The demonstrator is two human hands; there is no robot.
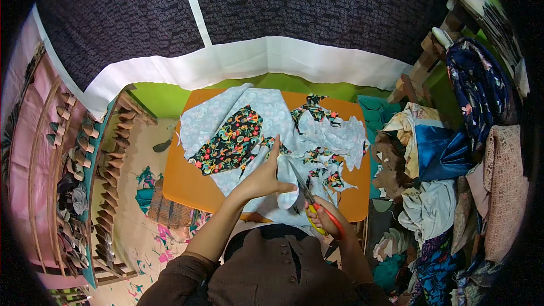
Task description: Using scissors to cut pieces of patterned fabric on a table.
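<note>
My right hand (328, 215) grips scissors (303, 184) with red and yellow handles. Their long metal blades point up and to the left, lying along a narrow pale strip of fabric (287, 173). My left hand (266, 174) is on that fabric just left of the blades, its index finger stretched forward and its thumb across the strip; its other fingers are hidden. Around it spreads pale blue patterned cloth (266, 105), with a black floral piece (232, 141) on top. Farther right lie jagged offcuts (328, 136) in pale blue and black floral.
The cloth lies on an orange table (178, 175). Racks of shoe lasts (110, 187) stand at the left, above a floor littered with scraps (161, 243). Piled fabrics (430, 209) and a blue satin piece (445, 150) crowd the right side. A dark patterned curtain (283, 5) hangs behind.
</note>
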